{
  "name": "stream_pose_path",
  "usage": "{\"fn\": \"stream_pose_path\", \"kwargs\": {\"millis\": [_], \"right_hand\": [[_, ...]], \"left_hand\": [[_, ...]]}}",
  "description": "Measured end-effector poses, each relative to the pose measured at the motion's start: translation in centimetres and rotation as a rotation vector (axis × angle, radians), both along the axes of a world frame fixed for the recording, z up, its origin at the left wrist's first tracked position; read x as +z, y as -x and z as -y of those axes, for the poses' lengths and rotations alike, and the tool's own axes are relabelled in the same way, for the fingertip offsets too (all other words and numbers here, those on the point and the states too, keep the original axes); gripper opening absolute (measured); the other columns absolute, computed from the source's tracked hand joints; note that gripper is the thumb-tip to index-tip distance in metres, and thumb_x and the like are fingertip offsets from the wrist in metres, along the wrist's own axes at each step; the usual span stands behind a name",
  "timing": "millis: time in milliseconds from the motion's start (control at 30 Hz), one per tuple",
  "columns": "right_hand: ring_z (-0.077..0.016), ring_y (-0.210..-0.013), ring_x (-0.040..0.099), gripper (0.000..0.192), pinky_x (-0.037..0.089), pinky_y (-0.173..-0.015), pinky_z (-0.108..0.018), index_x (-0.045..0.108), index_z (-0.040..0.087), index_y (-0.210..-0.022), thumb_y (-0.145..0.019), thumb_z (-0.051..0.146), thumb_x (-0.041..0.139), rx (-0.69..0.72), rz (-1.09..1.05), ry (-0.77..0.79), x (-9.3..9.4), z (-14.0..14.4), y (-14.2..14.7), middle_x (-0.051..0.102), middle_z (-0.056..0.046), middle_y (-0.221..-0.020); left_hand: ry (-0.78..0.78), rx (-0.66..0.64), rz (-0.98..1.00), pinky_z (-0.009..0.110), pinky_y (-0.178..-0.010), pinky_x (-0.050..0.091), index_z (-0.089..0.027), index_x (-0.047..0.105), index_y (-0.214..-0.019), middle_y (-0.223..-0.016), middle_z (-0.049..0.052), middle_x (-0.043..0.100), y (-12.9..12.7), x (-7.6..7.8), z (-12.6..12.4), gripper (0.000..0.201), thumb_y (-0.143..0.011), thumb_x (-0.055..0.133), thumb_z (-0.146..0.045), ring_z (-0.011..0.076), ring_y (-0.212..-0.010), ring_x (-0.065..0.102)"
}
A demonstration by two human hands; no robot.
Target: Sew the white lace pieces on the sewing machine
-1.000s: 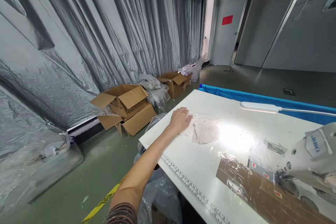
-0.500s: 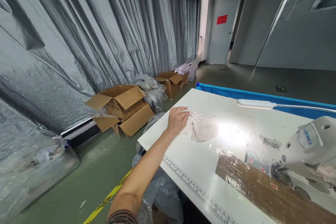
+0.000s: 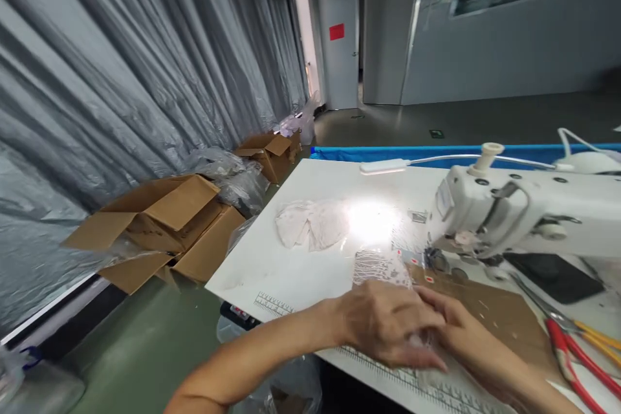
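At the near edge of a white sewing table (image 3: pixel 272 265), both hands meet over a small pale lace piece (image 3: pixel 381 267). Left hand (image 3: pixel 388 323) lies palm down, fingers curled, on the piece's near end; right hand (image 3: pixel 458 330) comes in from the right, fingertips tucked under the left. Motion blur hides whether either hand pinches the cloth. From the hands the piece's long axis runs away toward the sewing machine (image 3: pixel 514 207), whose needle area sits just beyond and to the right. A loose pile of similar lace pieces (image 3: pixel 310 225) lies well apart, farther out on the left. Red-handled scissors (image 3: pixel 572 343) rest at the right.
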State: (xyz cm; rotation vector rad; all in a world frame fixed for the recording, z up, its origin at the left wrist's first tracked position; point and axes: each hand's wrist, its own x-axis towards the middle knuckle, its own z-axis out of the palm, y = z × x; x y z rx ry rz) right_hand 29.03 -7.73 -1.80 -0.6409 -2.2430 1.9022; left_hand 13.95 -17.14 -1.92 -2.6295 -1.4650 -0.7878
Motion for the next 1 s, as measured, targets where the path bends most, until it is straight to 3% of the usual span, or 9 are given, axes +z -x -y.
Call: {"fn": "stream_pose_path", "kwargs": {"millis": [100,167,300,400,500,633,800,900,1000], "right_hand": [[-0.0222,-0.093,0.061,0.046,0.05,-0.091,-0.037,0.062,0.018,-0.118,-0.087,0.049,0.052,0.106,0.033,0.046,0.1,0.2,-1.4,0.066,-0.008,-0.099],[-0.0204,-0.089,0.06,0.045,0.051,-0.087,-0.033,0.06,0.02,-0.122,-0.087,0.047,0.052,0.169,0.102,-0.018,0.4,0.0,-2.8,0.065,-0.006,-0.095],[-0.0164,-0.083,0.058,0.046,0.049,-0.077,-0.027,0.055,0.025,-0.128,-0.087,0.045,0.054,0.231,0.213,-0.066,1.4,-1.5,-5.2,0.063,-0.004,-0.098],[-0.014,-0.072,0.056,0.043,0.046,-0.065,-0.024,0.056,0.021,-0.123,-0.089,0.046,0.051,0.267,0.21,0.015,2.2,-3.5,-5.5,0.062,-0.003,-0.085],[-0.0147,-0.066,0.054,0.04,0.04,-0.058,-0.024,0.061,0.019,-0.108,-0.087,0.052,0.051,0.137,0.321,-0.151,2.2,-5.6,-4.6,0.06,-0.002,-0.073],[-0.0176,-0.062,0.054,0.041,0.035,-0.055,-0.027,0.064,0.019,-0.092,-0.082,0.057,0.053,-0.114,0.494,-0.517,0.9,-7.7,-3.4,0.06,-0.003,-0.069],[-0.0188,-0.06,0.054,0.04,0.035,-0.052,-0.028,0.063,0.021,-0.09,-0.077,0.059,0.056,-0.238,0.515,-0.585,0.2,-8.4,-3.3,0.061,-0.003,-0.068],[-0.018,-0.058,0.052,0.04,0.034,-0.052,-0.029,0.062,0.021,-0.09,-0.079,0.058,0.054,-0.222,0.483,-0.622,0.1,-8.7,-3.9,0.058,-0.002,-0.063],[-0.0166,-0.055,0.05,0.034,0.033,-0.051,-0.028,0.059,0.021,-0.084,-0.08,0.055,0.055,-0.204,0.489,-0.643,-0.3,-9.3,-4.8,0.055,0.0,-0.059]], "left_hand": [[0.192,-0.013,0.087,0.038,-0.094,0.051,-0.009,0.045,-0.131,-0.121,0.015,0.062,0.6,2.0,-1.0,0.045,-0.091,0.042,-0.031,0.0216,-0.111,0.06],[0.329,-0.085,0.095,0.041,-0.099,0.047,-0.011,0.041,-0.135,-0.123,0.013,0.062,1.0,2.8,-1.7,0.05,-0.087,0.042,-0.022,0.0223,-0.114,0.058],[0.522,-0.2,0.143,0.033,-0.083,0.051,-0.015,0.055,-0.123,-0.09,0.004,0.07,1.6,2.6,-2.5,0.044,-0.079,0.051,-0.018,0.0176,-0.082,0.064],[0.589,-0.154,0.244,0.026,-0.067,0.049,-0.017,0.064,-0.111,-0.083,0.001,0.068,2.3,2.3,-2.7,0.035,-0.076,0.057,-0.018,0.0135,-0.07,0.06],[0.616,-0.046,0.306,0.022,-0.062,0.045,-0.017,0.068,-0.09,-0.081,0.001,0.067,3.3,2.2,-3.2,0.014,-0.08,0.058,-0.02,0.011,-0.069,0.058],[0.507,0.217,0.281,0.022,-0.059,0.042,-0.016,0.063,-0.088,-0.078,0.0,0.064,4.2,1.6,-3.8,0.011,-0.086,0.058,-0.026,0.0104,-0.066,0.056],[0.098,0.461,0.087,0.028,-0.061,0.046,-0.012,0.057,-0.107,-0.093,0.007,0.063,4.1,-0.1,-4.1,0.02,-0.093,0.05,-0.025,0.015,-0.072,0.059],[-0.016,0.337,-0.021,0.033,-0.069,0.049,-0.013,0.058,-0.108,-0.104,0.01,0.063,3.3,-0.7,-3.9,0.021,-0.096,0.047,-0.025,0.0181,-0.084,0.061],[0.034,0.142,-0.075,0.037,-0.078,0.049,-0.015,0.061,-0.108,-0.112,0.009,0.064,2.5,-0.9,-3.5,0.025,-0.095,0.053,-0.034,0.0208,-0.096,0.061]]}}
